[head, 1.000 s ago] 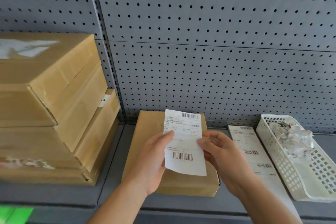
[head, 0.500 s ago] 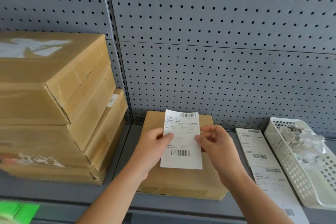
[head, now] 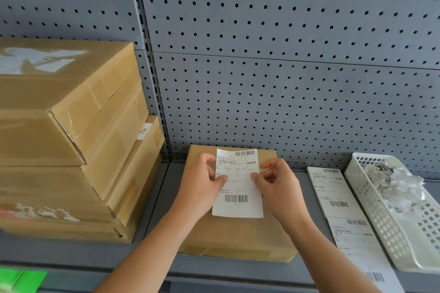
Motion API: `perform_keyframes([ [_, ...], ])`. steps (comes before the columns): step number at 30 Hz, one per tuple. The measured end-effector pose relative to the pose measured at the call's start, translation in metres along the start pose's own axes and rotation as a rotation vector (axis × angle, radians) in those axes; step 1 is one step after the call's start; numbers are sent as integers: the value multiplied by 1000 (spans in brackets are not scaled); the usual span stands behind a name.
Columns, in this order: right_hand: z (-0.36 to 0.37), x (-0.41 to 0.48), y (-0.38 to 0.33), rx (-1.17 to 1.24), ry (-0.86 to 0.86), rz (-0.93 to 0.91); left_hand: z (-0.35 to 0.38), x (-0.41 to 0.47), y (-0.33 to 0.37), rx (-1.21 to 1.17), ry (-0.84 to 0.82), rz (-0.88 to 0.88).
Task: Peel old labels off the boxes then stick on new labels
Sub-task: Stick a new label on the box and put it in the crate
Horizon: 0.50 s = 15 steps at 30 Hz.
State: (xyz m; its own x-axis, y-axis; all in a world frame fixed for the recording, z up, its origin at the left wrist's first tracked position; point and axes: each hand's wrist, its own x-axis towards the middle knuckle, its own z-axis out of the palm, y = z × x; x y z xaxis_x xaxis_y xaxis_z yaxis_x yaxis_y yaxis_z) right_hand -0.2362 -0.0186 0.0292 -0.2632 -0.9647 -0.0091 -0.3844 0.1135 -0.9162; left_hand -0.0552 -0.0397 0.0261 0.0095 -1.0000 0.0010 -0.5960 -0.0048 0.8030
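While we pinch its side edges with left hand (head: pixel 200 188) and right hand (head: pixel 278 185), the white label (head: pixel 238 183), barcodes top and bottom, fine print between, lies over the brown box (head: pixel 238 238) at the shelf (head: pixel 162 197) back edge.

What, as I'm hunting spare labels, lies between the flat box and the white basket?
A strip of printed labels lies on the shelf between them, in the head view.

Left hand (head: pixel 202 189), right hand (head: pixel 279 189) pinching.
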Motion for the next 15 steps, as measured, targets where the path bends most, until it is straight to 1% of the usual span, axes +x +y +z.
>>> perform_keyframes([
  [5, 3, 3, 3, -111, 14, -42, 5, 1, -2, 110, 26, 33],
  [15, 13, 11, 7, -314, -13, -106, 10, 0, 0, 209, 18, 75],
])
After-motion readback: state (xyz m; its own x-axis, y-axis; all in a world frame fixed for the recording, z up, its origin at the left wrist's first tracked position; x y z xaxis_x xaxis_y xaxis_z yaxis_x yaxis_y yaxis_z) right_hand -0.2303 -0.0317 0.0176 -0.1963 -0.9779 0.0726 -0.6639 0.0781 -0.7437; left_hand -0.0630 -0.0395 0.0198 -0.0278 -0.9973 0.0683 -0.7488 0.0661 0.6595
